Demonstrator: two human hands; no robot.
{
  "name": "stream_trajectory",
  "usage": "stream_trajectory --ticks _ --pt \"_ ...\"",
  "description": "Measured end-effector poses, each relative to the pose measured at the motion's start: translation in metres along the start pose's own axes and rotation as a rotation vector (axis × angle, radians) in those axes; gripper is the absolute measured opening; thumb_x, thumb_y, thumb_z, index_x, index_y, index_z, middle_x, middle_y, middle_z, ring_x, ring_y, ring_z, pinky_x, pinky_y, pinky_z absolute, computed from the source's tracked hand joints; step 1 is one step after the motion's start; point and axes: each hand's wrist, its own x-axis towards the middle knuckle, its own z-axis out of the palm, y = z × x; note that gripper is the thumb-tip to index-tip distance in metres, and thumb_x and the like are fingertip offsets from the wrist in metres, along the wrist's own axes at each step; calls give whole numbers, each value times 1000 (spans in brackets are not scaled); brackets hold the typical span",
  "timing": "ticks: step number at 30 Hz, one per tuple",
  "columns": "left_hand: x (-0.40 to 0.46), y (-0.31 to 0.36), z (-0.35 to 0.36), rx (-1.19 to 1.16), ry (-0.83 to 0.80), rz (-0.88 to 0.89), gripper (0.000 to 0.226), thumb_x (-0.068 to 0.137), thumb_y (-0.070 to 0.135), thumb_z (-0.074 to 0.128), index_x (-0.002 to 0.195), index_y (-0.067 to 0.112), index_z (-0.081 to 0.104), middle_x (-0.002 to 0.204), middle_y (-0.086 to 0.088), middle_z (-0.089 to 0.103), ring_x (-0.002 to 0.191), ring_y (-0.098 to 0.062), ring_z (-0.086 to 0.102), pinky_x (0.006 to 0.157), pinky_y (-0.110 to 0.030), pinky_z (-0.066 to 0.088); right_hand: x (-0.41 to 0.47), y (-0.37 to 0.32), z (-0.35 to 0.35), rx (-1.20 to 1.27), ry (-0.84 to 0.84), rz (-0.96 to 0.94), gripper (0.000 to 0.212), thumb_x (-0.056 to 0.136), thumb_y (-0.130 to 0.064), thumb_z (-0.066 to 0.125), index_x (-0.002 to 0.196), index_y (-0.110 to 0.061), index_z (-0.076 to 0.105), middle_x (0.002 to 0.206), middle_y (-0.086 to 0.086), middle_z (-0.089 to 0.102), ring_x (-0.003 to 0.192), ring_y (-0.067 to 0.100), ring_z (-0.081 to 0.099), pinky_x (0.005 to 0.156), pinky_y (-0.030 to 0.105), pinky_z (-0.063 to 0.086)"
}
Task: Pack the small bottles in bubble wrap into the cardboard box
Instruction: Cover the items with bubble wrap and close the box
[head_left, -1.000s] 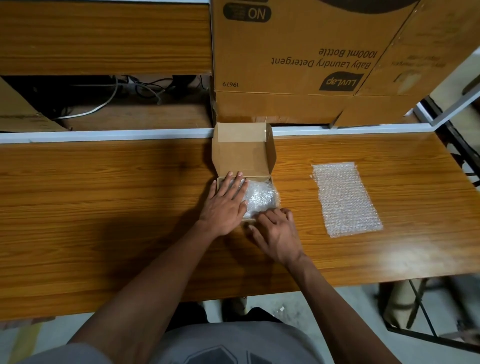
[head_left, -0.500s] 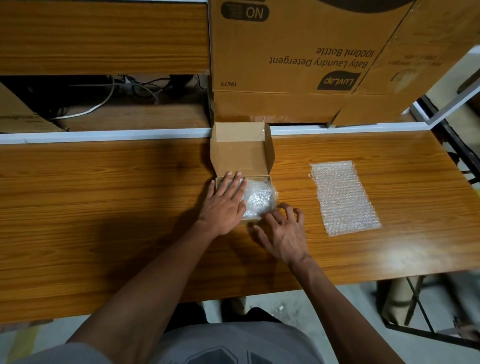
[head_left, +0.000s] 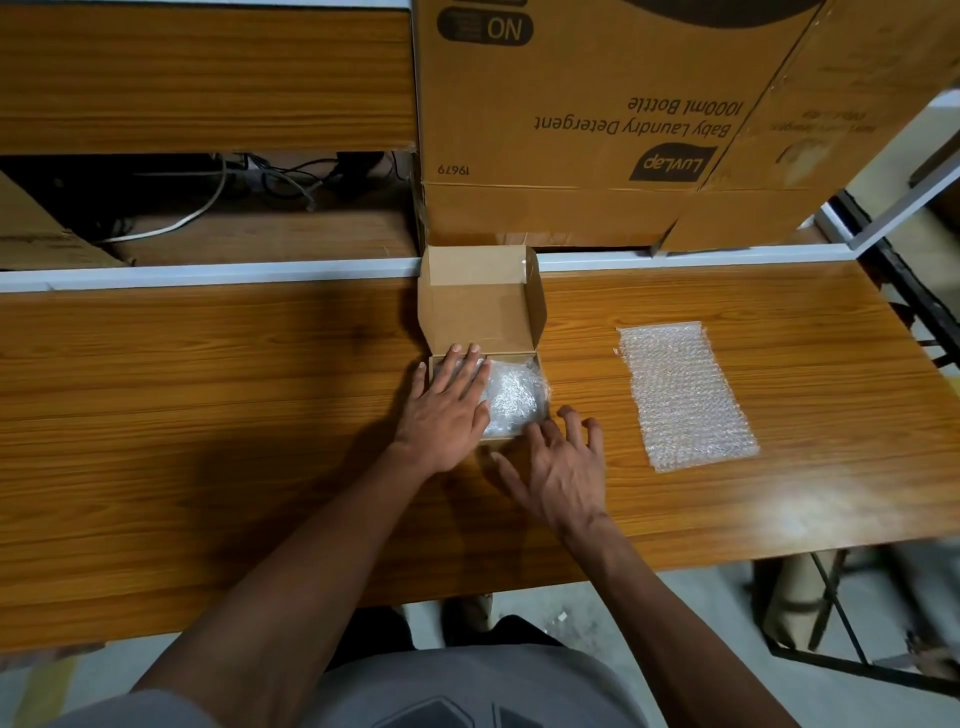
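Observation:
A small cardboard box (head_left: 480, 306) stands open at the middle of the wooden table, its lid tipped up at the back. Bubble-wrapped bundles (head_left: 514, 400) fill the inside; the bottles themselves are hidden by the wrap. My left hand (head_left: 447, 410) lies flat, fingers spread, pressing on the left part of the wrap in the box. My right hand (head_left: 561, 467) hovers with fingers apart just in front of and to the right of the box, holding nothing. A flat loose sheet of bubble wrap (head_left: 685, 395) lies on the table to the right.
A large brown carton (head_left: 597, 124) printed with laundry detergent text stands behind the box at the table's back edge. Cables (head_left: 218, 208) lie in the shelf recess at the back left. A metal frame (head_left: 831, 613) shows below the table's right end.
My right hand has drawn back from the front of the box and shifted right, its fingers spreading. My left hand has stayed pressed on the wrap.

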Motion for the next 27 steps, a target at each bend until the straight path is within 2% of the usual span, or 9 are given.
stream_trajectory --ticks 3,7,12,16,18,20,23,25,27 --pt "1 0 0 -5 5 -5 66 110 52 13 169 28 -4 175 6 -22 160 -18 -25 130 -60 1 0 0 1 65 46 32 67 104 -67 34 136 -16 63 135 9 66 136 35 45 109 55 34" --pt "-1 1 -2 -13 3 2 66 111 50 15 170 27 -3 175 6 -21 160 -17 -25 130 -60 1 3 -9 8 85 -69 92 84 104 -70 19 160 -10 39 155 10 55 151 38 30 120 58 18" --pt "-2 1 -4 -11 -9 5 66 111 53 12 169 28 -4 175 6 -21 160 -18 -25 130 -60 1 22 -24 7 256 -137 299 86 102 -70 15 157 -10 43 142 14 65 151 37 26 118 59 18" --pt "-1 1 -4 -7 -17 2 66 110 52 13 169 27 -4 175 6 -23 160 -18 -25 130 -60 2 29 -21 -2 240 -5 233 60 108 -54 27 140 -16 59 131 11 72 148 37 33 113 57 26" --pt "0 1 -3 -3 -16 2 66 111 51 15 169 27 -5 175 6 -23 160 -18 -26 130 -60 2 32 -17 -1 208 36 145 59 108 -50 27 148 -16 53 145 8 64 151 38 30 113 58 26" --pt "0 1 -2 -9 -9 2 67 111 51 17 170 27 -3 175 6 -22 160 -18 -24 130 -60 2 38 -14 3 210 -86 139 73 105 -55 14 161 -14 38 166 6 42 158 40 14 120 61 18" --pt "0 0 -1 -15 9 3 67 110 50 19 170 28 0 176 6 -18 161 -17 -22 130 -60 4 46 -13 10 208 -231 119 85 102 -60 0 167 -10 23 174 6 24 161 42 0 124 63 7" --pt "1 -1 -1 -12 6 3 66 110 51 18 170 29 -1 176 7 -19 161 -16 -23 130 -61 4 48 -13 10 241 -252 142 78 107 -59 8 166 -10 21 171 9 30 161 41 0 125 63 5" --pt "1 -1 1 -8 6 -1 66 110 51 17 170 30 -2 176 7 -19 161 -17 -23 130 -61 4 50 -13 9 299 -259 213 71 110 -57 16 165 -12 22 159 15 49 160 40 4 124 62 7"
